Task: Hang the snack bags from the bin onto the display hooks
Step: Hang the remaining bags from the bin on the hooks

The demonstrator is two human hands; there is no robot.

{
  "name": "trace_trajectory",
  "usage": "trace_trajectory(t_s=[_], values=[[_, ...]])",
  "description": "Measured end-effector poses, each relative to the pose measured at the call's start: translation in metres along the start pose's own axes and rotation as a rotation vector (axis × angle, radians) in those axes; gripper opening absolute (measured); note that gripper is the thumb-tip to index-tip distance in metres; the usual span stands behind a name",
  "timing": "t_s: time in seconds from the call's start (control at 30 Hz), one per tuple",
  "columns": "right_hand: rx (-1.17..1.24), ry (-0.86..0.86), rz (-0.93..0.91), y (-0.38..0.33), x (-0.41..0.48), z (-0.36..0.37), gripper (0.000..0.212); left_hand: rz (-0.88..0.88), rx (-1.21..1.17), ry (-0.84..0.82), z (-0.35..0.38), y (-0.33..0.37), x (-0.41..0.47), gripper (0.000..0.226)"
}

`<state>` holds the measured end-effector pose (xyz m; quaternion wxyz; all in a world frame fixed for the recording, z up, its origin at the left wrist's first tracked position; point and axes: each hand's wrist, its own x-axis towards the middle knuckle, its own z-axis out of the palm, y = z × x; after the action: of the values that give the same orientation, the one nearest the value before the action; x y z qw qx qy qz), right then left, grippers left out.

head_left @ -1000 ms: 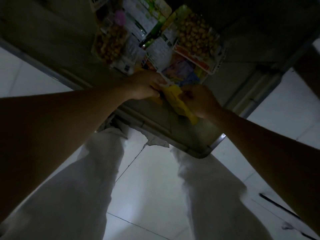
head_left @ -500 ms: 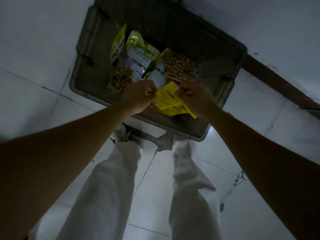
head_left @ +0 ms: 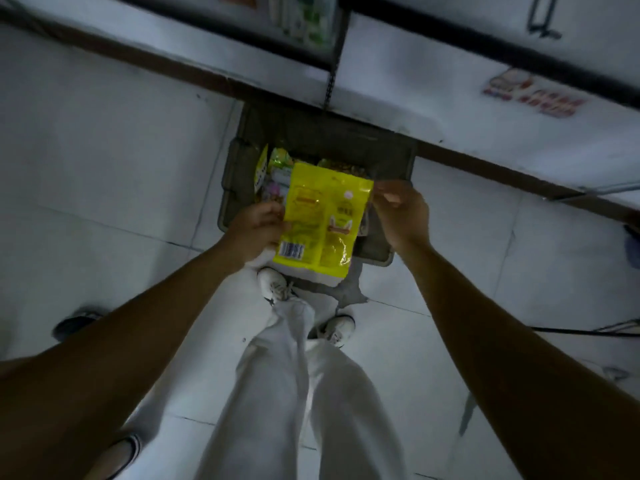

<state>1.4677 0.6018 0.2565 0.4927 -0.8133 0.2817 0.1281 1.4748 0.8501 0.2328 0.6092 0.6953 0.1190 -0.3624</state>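
We've got the yellow snack bag (head_left: 320, 216) up over the bin (head_left: 239, 174) (barcode side facing us), left hand (head_left: 258, 230) gripping its edge, right hand (head_left: 398, 211) pinching the top corner.

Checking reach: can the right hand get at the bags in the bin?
Probably not yet: the right hand pinches a corner of the yellow bag, which covers most of the bags in the bin.

Yellow bag (head_left: 322, 216) w/ b&w barcode, grey-brown bin (head_left: 311, 133), white trousers (head_left: 287, 393), white shoes (head_left: 273, 284), pale floor tiles (head_left: 104, 168).
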Motion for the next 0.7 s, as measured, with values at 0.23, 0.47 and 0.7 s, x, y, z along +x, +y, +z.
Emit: trace_trajectory(t_s=[0.23, 0.47, 0.7], values=[[0.314, -0.316, 0.221, -0.059, -0.061, -0.067, 0.019, 0.081, -0.081, -0.020, 0.029, 0.120, -0.060, 0.012], [0.488, -0.104, -0.058, -0.126, -0.120, -0.174, 0.012, 0.259, -0.036, -0.105, 0.081, 0.245, -0.129, 0.017], [0.605, 0.100, -0.414, -0.196, -0.170, -0.284, 0.014, 0.465, -0.022, -0.201, 0.140, 0.364, -0.194, 0.022]])
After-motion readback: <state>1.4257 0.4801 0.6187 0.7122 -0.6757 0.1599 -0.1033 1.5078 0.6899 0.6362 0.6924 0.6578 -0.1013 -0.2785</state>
